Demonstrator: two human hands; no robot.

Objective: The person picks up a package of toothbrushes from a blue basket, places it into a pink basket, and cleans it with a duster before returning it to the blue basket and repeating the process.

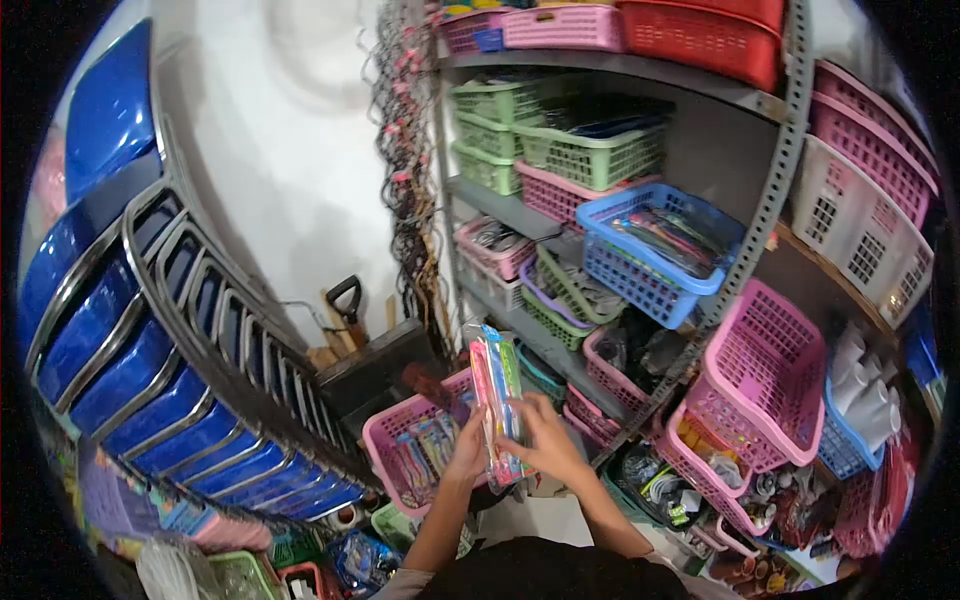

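Between my two hands stands a clear plastic packet (496, 375) of long pink, blue and green items that look like toothbrushes. My left hand (467, 448) grips its left side near the lower end. On the other side, my right hand (545, 438) has its fingers and thumb closed against the packet's right edge and front. Just below and left of the hands is a pink basket (378, 436), where similar slim, coloured packets (425, 450) lie side by side. The print on the packet is too small to read.
A metal shelf rack (620, 72) carries green baskets (590, 155) and a blue basket (650, 270) of slim packets. Stacked blue chairs (130, 370) lean in from the left. Pink baskets (765, 375) are on the right; a dark shovel handle (346, 297) stands by the wall.
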